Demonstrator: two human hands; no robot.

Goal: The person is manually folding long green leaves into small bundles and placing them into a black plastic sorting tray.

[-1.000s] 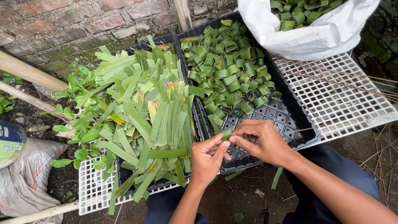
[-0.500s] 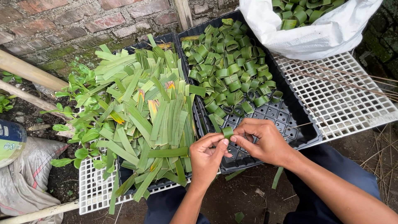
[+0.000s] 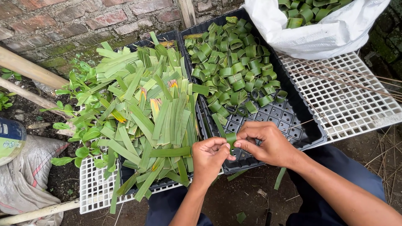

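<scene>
Both hands meet over the near edge of the black tray (image 3: 310, 133). The left hand (image 3: 209, 158) has its fingers curled in, thumb and forefinger pressed together on the lower end of a green leaf strip (image 3: 229, 137). The right hand (image 3: 268, 142) pinches the same strip from the other side, fingertips closed tight against it, the remaining fingers bent loosely. The strip stands folded between the two thumbs, just above the tray's front rim. Behind it the tray holds a heap of leaf rings (image 3: 234, 67). To the left lies a pile of cut leaves (image 3: 155, 113). A white sack (image 3: 318, 33) sits at the upper right on a white grid (image 3: 347, 96).
</scene>
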